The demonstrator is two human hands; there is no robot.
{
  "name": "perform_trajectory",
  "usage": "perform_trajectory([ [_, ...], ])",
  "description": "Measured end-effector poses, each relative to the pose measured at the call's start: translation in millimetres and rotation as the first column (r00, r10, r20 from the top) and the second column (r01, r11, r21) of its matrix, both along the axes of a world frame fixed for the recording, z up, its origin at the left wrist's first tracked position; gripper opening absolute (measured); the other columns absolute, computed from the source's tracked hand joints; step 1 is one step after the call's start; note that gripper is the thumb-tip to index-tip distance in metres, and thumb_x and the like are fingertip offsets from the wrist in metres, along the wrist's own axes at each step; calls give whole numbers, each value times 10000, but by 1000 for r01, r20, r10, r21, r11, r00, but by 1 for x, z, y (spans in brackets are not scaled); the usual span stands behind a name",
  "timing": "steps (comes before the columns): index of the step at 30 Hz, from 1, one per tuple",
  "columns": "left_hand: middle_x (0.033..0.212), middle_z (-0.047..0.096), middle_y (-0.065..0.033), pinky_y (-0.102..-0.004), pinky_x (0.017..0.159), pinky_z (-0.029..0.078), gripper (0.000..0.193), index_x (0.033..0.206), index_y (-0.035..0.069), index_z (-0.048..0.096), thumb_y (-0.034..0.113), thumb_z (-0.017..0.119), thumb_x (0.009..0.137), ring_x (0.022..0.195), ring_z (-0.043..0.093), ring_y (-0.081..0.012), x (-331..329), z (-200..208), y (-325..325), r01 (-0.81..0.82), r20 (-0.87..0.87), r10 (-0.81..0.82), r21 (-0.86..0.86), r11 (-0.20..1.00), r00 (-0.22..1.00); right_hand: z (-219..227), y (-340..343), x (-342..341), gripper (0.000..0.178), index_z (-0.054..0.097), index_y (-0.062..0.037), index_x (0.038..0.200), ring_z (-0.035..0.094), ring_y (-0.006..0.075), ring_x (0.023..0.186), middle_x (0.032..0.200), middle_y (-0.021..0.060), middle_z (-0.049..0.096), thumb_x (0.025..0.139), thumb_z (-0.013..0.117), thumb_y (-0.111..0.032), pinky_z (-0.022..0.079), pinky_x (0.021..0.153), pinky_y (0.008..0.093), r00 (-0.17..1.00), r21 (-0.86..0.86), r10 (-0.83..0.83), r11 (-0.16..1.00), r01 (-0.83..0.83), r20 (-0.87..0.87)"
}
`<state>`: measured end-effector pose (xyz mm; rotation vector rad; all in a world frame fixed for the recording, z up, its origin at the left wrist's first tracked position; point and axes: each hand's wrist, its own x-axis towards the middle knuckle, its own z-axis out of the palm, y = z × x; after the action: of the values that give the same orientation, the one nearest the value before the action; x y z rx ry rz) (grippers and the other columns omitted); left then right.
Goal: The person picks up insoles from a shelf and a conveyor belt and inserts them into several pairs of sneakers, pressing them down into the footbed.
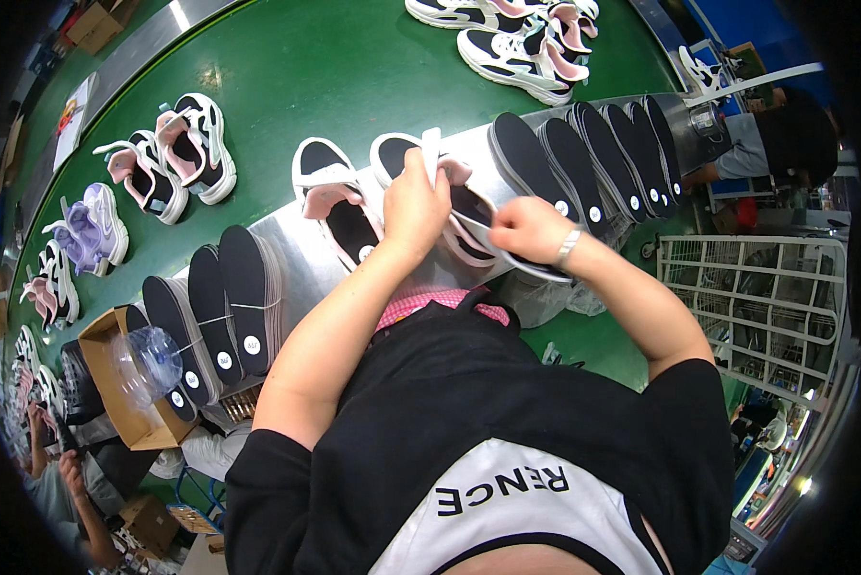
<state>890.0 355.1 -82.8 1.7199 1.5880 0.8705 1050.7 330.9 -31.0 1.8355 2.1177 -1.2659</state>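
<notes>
In front of me a black-and-white sneaker with pink lining (392, 158) lies on the metal ledge. My left hand (419, 203) is closed on its raised tongue. My right hand (536, 230) is curled into a closed grip at the shoe's opening, over a dark insole (471, 205) with a pale edge. That insole lies partly inside the shoe, and the fingertips hide where it is gripped. Left of this shoe rests its matching sneaker (346, 230), its opening facing me.
Stacks of black insoles stand to the right (528, 158) and left (250, 297). More sneakers sit on the green conveyor (306, 77). A cardboard box (114, 383) holds a clear plastic container (148, 364). A white wire rack (752, 297) is at right; other people work at both sides.
</notes>
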Motion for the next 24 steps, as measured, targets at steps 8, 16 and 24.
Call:
perform_trajectory([
  [8, 651, 557, -231, -452, 577, 438, 228, 888, -33, 357, 118, 484, 775, 642, 558, -395, 3, -7, -2, -78, 6, 79, -91, 993, 997, 15, -18, -19, 329, 538, -57, 875, 547, 283, 783, 863, 131, 521, 620, 597, -255, 398, 699, 431, 786, 148, 263, 902, -407, 559],
  [16, 665, 556, -235, -461, 580, 427, 220, 884, -25, 359, 115, 487, 772, 655, 551, -404, 5, -7, -1, -44, 31, 46, -67, 997, 998, -19, 3, -27, 124, 609, -63, 745, 573, 259, 753, 799, 122, 574, 680, 530, -134, 471, 651, 343, 772, 199, 374, 824, -531, 513],
  [24, 670, 553, -236, -454, 569, 421, 241, 901, -15, 370, 132, 508, 770, 641, 544, -405, 6, -18, -5, -77, 157, 79, -17, 997, 984, -45, 23, -33, 193, 611, -64, 810, 569, 240, 836, 903, 122, 594, 711, 555, -219, 455, 716, 344, 791, -10, 412, 889, -457, 452],
])
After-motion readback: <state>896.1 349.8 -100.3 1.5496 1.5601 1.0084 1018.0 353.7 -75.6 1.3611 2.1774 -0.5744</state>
